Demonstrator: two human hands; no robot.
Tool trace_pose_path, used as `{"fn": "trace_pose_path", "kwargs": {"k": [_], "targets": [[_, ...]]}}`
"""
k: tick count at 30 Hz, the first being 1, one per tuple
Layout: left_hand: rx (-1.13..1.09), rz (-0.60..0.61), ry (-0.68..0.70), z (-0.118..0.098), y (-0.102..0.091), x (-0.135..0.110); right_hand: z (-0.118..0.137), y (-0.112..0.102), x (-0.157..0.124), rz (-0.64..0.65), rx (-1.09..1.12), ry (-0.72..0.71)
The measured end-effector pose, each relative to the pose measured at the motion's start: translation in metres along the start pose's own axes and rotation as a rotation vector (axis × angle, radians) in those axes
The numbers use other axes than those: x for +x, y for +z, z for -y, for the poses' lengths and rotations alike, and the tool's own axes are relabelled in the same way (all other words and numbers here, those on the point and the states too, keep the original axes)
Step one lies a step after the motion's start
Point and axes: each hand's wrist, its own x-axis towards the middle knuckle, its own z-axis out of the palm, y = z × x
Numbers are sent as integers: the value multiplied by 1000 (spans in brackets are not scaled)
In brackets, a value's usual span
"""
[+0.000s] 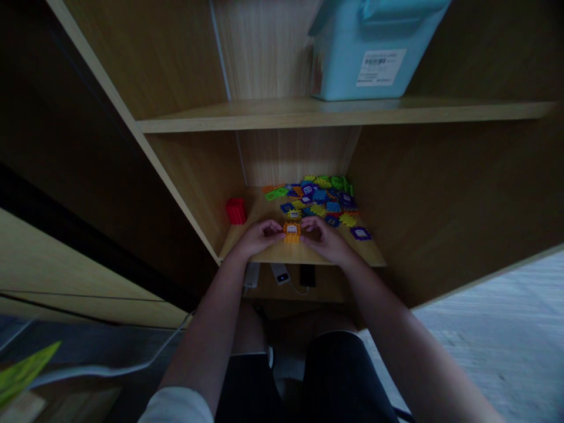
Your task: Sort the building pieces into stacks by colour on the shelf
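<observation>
My left hand (259, 236) and my right hand (325, 237) rest on the lower wooden shelf (247, 251) near its front edge. Between their fingertips stands a small orange block assembly (291, 231) with a white window piece on its face. Both hands pinch it, one from each side, with fingers curled in. Behind them lies a pile of loose interlocking plastic pieces (319, 197) in blue, green, yellow, orange and purple. One purple piece (360, 233) lies apart, just right of my right hand.
A red block cube (236, 210) stands at the shelf's left wall. A light blue storage box (370, 47) with a label sits on the upper shelf. Chargers and a cable (282, 275) lie below the shelf. My knees are underneath.
</observation>
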Motion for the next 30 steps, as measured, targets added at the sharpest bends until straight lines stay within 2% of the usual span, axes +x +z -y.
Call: {"fn": "trace_pose_path", "kwargs": {"k": [8,17,24,30], "targets": [[-8,-36,30,3,-1,2,-2,0,1,-15,11,5],[19,-33,-57,-8,-3,-6,-2,0,0,3,1,7],[58,66,-15,6,0,3,0,2,1,69,-45,25],[93,96,-37,9,1,6,2,3,1,71,-32,15]]}}
